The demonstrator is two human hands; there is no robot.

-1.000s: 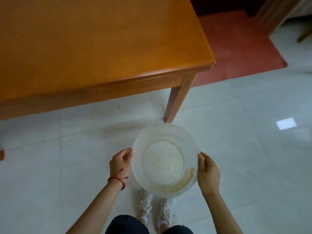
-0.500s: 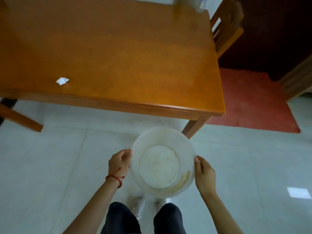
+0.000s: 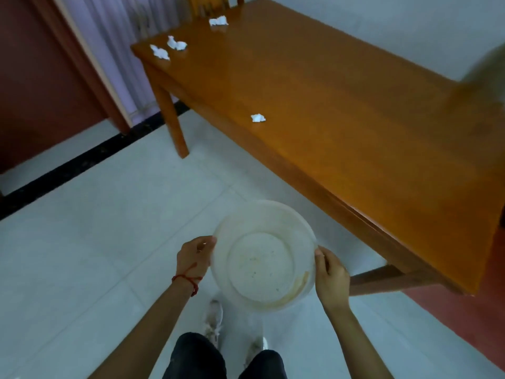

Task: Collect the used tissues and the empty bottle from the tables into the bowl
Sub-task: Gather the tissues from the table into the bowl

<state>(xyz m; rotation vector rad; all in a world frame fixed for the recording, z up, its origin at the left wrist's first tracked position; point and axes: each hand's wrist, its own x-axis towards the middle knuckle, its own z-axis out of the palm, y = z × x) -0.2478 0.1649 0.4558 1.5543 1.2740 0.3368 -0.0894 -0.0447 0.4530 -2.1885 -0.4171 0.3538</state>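
Note:
I hold a translucent white plastic bowl (image 3: 263, 212) in front of me at waist height, with nothing in it but a brownish stain. My left hand (image 3: 192, 257) grips its left rim and my right hand (image 3: 330, 272) grips its right rim. A long orange wooden table (image 3: 341, 110) stretches away on my right. One crumpled white tissue (image 3: 257, 118) lies near its close long edge. Two tissues (image 3: 159, 52) (image 3: 176, 44) lie at its far left corner, and another tissue (image 3: 218, 21) lies near the far end. No bottle shows.
A wooden chair (image 3: 210, 4) stands at the table's far end. A dark red wall panel (image 3: 41, 77) and a pale curtain (image 3: 117, 28) are at the upper left. Pale floor tiles (image 3: 95, 228) lie before me, a red mat (image 3: 464, 310) at the lower right.
The view has swung left along the table, bringing its far end and several tissues into sight. Both hands keep the same hold on the bowl.

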